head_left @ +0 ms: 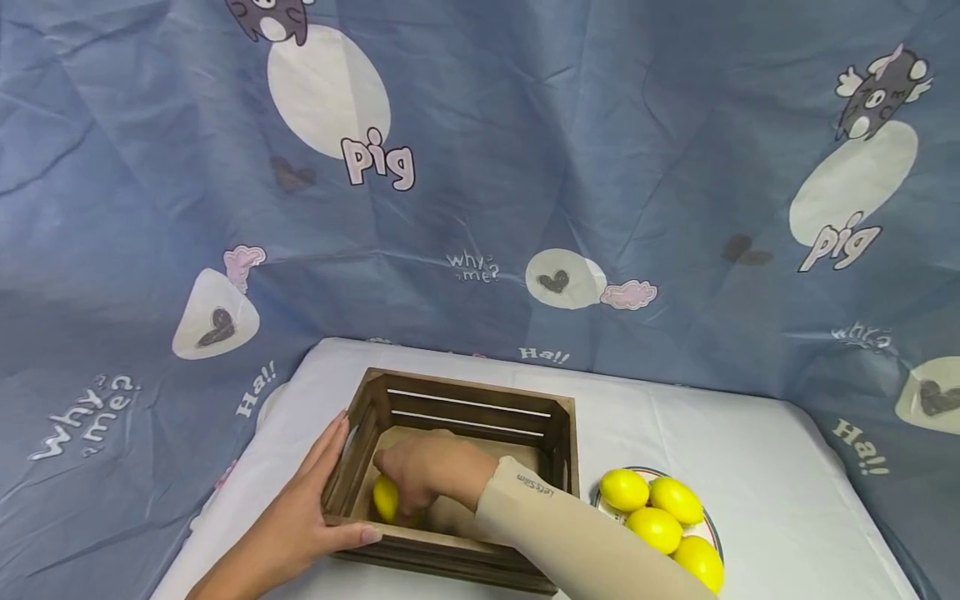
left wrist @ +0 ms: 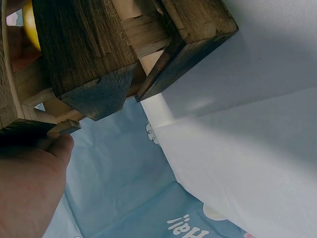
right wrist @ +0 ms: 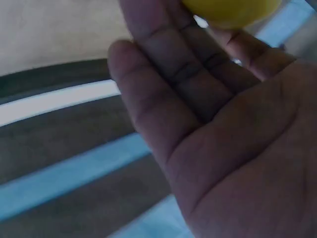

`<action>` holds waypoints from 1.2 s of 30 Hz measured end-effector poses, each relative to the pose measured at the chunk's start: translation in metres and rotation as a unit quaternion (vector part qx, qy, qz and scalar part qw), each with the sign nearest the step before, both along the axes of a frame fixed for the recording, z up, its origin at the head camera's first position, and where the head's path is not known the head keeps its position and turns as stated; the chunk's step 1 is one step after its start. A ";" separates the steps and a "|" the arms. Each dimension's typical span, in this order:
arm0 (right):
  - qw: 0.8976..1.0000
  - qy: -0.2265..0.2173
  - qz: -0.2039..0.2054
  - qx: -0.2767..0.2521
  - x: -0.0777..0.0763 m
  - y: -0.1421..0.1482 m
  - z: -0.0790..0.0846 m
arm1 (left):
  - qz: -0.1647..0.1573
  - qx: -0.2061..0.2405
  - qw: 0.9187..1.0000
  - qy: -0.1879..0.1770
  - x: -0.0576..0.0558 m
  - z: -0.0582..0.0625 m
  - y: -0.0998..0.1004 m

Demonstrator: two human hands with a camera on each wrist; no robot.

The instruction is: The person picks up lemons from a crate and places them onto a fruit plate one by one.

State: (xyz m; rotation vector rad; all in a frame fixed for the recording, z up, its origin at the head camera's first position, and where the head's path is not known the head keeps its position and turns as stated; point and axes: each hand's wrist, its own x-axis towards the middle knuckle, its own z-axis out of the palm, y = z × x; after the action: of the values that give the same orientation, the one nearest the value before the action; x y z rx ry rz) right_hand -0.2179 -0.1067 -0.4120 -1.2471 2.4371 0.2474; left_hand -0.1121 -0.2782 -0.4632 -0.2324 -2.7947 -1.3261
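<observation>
A dark brown slatted wooden crate [head_left: 480, 554] stands on the white-covered table. My right hand [head_left: 420, 467] reaches down inside it, near the left end. Its fingers hold a yellow lemon [head_left: 386, 498] close over the crate's floor; the right wrist view shows the lemon [right wrist: 233, 11] at the fingertips, away from the palm. Around the crate's front left corner, my left hand [head_left: 303, 517] rests with straight fingers along the left side and the thumb on the front face. In the left wrist view, the thumb [left wrist: 59, 148] lies against the wood and most fingers are hidden.
Right of the crate, a round plate [head_left: 716, 537] with a coloured rim carries several lemons [head_left: 654, 531]. My right sleeve [head_left: 570, 533] passes over the crate's front right part. A blue printed cloth [head_left: 465, 208] hangs behind the white table [head_left: 787, 500].
</observation>
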 end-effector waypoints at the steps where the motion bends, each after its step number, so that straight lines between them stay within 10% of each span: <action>1: 1.000 0.009 -0.005 -0.003 0.001 0.003 0.004 | 0.000 -0.002 1.000 -0.001 0.000 0.000 0.000; 18: 0.982 0.030 -0.060 -0.175 0.016 0.093 0.064 | 0.001 -0.019 1.000 -0.001 -0.003 -0.001 -0.001; 36: 0.905 0.049 -0.190 -0.376 0.050 0.235 0.064 | -0.009 -0.019 0.999 0.039 -0.004 -0.004 0.000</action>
State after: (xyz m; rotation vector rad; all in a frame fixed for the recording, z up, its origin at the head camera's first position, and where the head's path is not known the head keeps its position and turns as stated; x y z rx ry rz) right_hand -0.1677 0.1280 -0.3476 -0.9751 2.9048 -0.8335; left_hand -0.1156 -0.2784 -0.4668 -0.3045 -2.7628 -1.2394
